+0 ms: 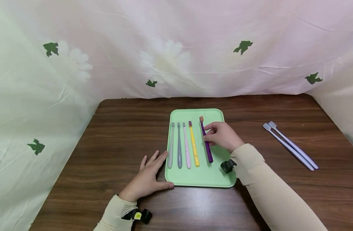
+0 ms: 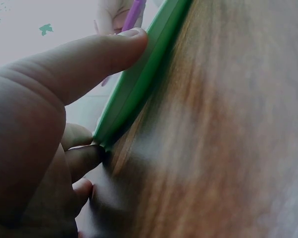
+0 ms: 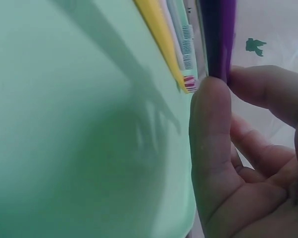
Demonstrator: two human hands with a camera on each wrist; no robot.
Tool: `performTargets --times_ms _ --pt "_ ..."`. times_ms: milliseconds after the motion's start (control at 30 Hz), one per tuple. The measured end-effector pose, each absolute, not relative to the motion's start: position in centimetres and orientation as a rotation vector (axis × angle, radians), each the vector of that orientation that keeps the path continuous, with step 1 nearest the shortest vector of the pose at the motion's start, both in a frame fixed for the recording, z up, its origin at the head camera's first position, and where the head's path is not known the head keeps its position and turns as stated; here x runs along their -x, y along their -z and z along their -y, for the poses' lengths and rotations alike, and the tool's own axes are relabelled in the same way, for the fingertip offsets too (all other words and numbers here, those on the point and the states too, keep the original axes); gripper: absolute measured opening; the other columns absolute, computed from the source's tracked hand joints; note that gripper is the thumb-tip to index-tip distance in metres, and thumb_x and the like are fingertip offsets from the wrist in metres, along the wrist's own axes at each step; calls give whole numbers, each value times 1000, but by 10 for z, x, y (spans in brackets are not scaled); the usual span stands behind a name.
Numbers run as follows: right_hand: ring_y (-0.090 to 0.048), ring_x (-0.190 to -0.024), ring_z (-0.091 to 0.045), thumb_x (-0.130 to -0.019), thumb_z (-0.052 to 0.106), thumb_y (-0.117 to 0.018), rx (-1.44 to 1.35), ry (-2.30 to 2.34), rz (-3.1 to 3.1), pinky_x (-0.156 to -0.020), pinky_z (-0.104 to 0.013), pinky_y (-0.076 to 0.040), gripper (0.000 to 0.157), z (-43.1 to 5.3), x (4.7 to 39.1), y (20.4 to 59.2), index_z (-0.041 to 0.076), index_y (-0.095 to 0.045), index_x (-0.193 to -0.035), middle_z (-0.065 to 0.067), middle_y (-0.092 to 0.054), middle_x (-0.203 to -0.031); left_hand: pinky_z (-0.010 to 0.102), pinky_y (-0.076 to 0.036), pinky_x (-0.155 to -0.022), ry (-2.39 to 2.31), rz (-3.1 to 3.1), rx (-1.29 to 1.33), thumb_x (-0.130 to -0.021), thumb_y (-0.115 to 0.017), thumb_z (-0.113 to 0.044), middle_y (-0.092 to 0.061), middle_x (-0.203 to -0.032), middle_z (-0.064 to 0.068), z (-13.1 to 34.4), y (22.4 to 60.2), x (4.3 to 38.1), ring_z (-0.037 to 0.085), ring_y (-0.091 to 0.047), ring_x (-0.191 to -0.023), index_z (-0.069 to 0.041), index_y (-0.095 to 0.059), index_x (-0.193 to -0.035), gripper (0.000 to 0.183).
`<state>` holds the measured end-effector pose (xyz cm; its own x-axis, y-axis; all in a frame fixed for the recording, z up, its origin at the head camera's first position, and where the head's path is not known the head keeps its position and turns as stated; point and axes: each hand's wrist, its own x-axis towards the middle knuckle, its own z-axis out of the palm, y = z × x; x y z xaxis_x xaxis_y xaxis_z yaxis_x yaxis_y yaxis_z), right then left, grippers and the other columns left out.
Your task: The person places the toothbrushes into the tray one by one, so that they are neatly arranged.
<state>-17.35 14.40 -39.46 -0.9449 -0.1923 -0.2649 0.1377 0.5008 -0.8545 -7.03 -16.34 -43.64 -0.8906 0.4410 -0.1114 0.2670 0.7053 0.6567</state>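
Observation:
My right hand (image 1: 222,135) pinches a purple toothbrush (image 1: 206,142) between thumb and fingers, over the right part of a light green tray (image 1: 203,178). In the right wrist view the purple handle (image 3: 219,39) rises from the fingertips, and a shadow falls on the tray below. My left hand (image 1: 148,176) lies at the tray's lower left corner with fingers spread, its thumb and fingertips touching the rim (image 2: 134,84). Side by side on the tray lie a yellow toothbrush (image 1: 194,146), a pink one (image 1: 186,149), a dark grey one (image 1: 179,150) and a pale grey-green one (image 1: 171,149).
Two pale blue-lilac toothbrushes (image 1: 292,147) lie close together on the brown wooden table (image 1: 130,128), right of the tray. Behind and at the sides hangs a pale cloth (image 1: 193,73) with flowers and green birds. A black wrist camera (image 1: 228,166) overhangs the tray's right side.

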Motion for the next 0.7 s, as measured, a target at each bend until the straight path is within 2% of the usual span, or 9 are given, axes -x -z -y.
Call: performTargets --times_ms 700 --pt "-67 -67 -16 -89 10 -75 39 1340 -2463 -69 -30 -56 38 -130 178 411 -2 -64 -124 -12 -68 -95 55 8 -118 -975 -2641 -574 -77 -83 -53 -30 -163 0 163 435 70 25 -8 -154 -14 -25 -161 109"
